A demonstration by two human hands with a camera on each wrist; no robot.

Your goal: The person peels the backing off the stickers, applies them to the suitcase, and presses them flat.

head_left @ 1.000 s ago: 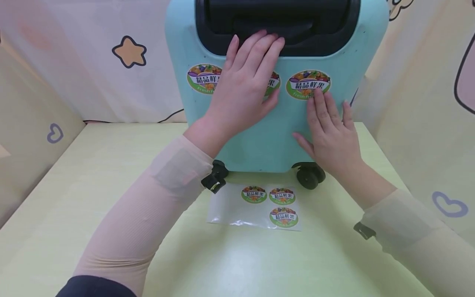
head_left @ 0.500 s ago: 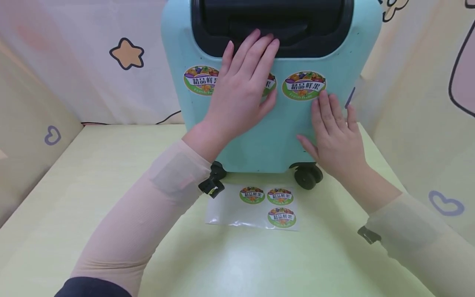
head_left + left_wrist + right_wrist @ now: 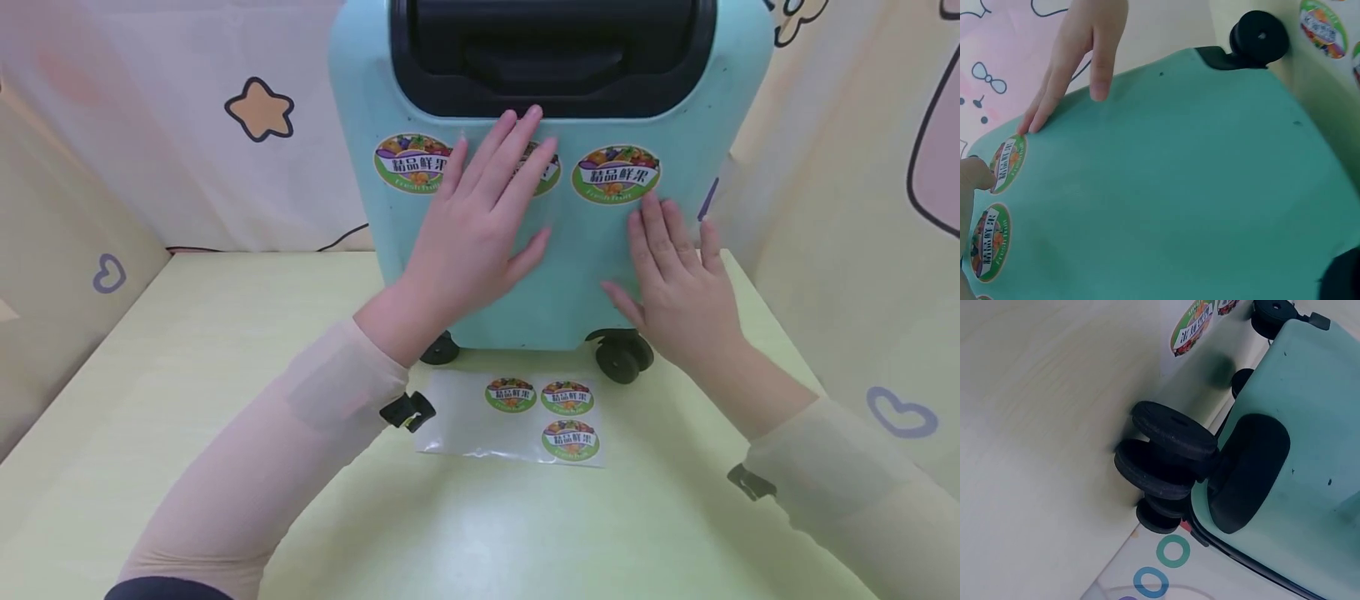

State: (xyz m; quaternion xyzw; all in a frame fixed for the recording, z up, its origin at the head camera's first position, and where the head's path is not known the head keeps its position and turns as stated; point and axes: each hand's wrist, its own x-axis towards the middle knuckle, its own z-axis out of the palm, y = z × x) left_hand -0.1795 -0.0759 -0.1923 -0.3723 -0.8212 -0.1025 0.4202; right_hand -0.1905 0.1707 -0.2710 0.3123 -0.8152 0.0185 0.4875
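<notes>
A teal suitcase (image 3: 570, 292) with a black handle recess (image 3: 547, 67) stands upright on its wheels. Across its front run oval fruit stickers: a left one (image 3: 405, 162), a middle one (image 3: 546, 179) and a right one (image 3: 617, 173). My left hand (image 3: 468, 233), fingers extended, lies over the front and partly covers the left and middle stickers. Just below the right sticker, the straight fingers of my right hand (image 3: 686, 292) rest on the suitcase. In the left wrist view, the right hand (image 3: 1094, 44) reaches beside a sticker (image 3: 1007, 165). Neither hand grips anything.
On the table (image 3: 225, 375) before the suitcase lies a sticker sheet (image 3: 472, 425) bearing three oval stickers. Black wheels (image 3: 622, 358) show under the suitcase, and closer in the right wrist view as a caster (image 3: 1172, 434). Patterned cloth walls (image 3: 172, 125) surround the table.
My left hand has slid down and slightly left, its fingertips leaving the black handle recess and uncovering more of the middle sticker. My right hand has shifted off the right sticker's lower edge, downward and right.
</notes>
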